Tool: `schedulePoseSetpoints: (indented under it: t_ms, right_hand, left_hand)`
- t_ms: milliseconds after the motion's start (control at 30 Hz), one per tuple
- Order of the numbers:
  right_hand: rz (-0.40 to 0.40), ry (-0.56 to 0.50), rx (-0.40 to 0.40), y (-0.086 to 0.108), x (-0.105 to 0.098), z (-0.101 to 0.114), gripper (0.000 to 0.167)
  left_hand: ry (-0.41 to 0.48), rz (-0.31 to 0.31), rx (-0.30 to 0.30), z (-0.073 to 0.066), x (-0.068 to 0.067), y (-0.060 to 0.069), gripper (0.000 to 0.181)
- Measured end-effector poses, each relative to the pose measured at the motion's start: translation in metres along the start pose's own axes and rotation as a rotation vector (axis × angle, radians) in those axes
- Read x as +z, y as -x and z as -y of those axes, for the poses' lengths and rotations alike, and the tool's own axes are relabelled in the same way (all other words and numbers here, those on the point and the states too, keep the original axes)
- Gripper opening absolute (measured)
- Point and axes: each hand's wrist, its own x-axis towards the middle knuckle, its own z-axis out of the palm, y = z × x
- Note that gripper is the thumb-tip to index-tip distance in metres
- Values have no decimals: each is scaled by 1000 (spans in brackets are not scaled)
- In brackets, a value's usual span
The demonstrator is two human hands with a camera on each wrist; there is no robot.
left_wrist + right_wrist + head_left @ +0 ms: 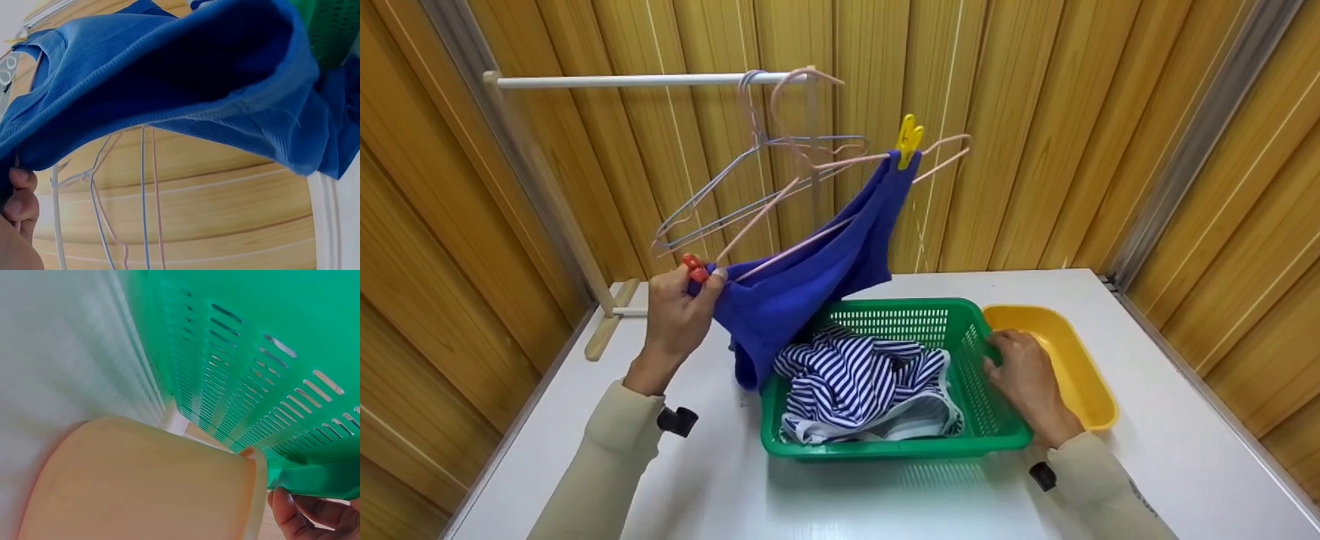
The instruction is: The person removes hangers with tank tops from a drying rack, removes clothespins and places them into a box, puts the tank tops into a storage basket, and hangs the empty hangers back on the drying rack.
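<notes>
My left hand (679, 307) pinches one lower corner of a pink hanger (757, 221) together with the blue shorts (802, 292) on it, beside a red clothespin (695, 268). At the hanger's far end a yellow clothespin (909, 141) clips the shorts. The hanger tilts, its hook near the rail. In the left wrist view, a wide opening of the shorts (169, 73) faces the camera. My right hand (1027, 375) grips the right rim of a green basket (885, 452). Striped clothing (855, 382) lies crumpled inside it. The shorts' lower edge overlaps the basket's left side.
A white rail (622, 80) on a wooden-footed stand is at the back left, with blue and pink hangers (712, 184) on it. A yellow tub (1080, 360) sits right of the basket on the white table (1155, 390). Wood-patterned walls enclose the back and sides.
</notes>
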Motion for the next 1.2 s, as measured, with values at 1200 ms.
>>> schedulePoseSetpoints:
  t_ms: [1200]
  right_hand:
    - [-28, 58, -27, 4, -5, -2, 35]
  left_hand:
    - [-53, 410, 30, 8, 85, 57, 26]
